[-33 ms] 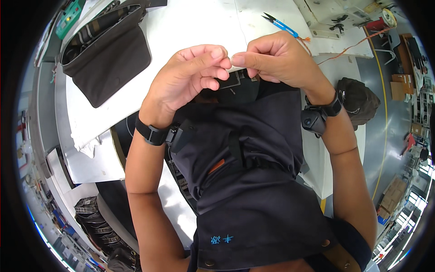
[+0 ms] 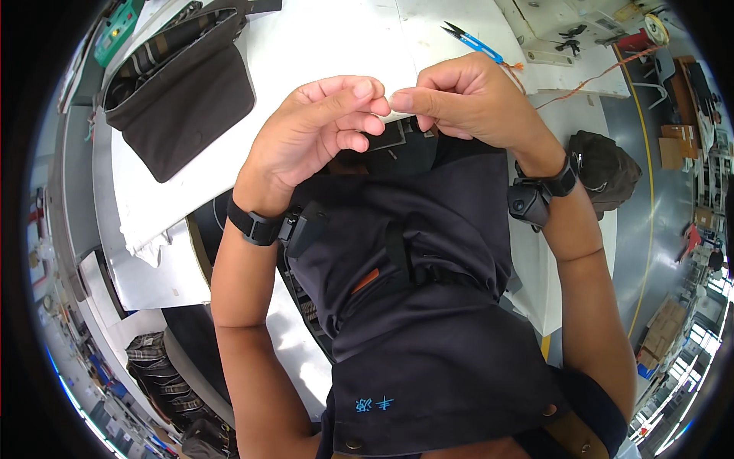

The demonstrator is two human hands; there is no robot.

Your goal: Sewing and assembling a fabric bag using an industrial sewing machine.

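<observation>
My left hand [image 2: 329,115] is raised above my lap, its thumb pressed to the index finger and the other fingers loosely curled. My right hand [image 2: 466,99] faces it, with thumb and bent index finger pinched and their tips almost meeting the left fingertips. Whatever lies in either pinch, perhaps something very thin, is too small to make out. Beyond the right hand, blue thread snips [image 2: 475,43] with dark blades lie on the white table [image 2: 329,38]. A dark apron [image 2: 413,321] covers my lap below both hands.
A dark bag piece [image 2: 191,99] with checked lining rests at the table's left. Orange twisted cord [image 2: 573,93] runs toward a spool [image 2: 655,30] at the upper right. A dark bundle [image 2: 604,168] sits right of my right wrist. Several checked bag pieces [image 2: 164,375] are stacked lower left.
</observation>
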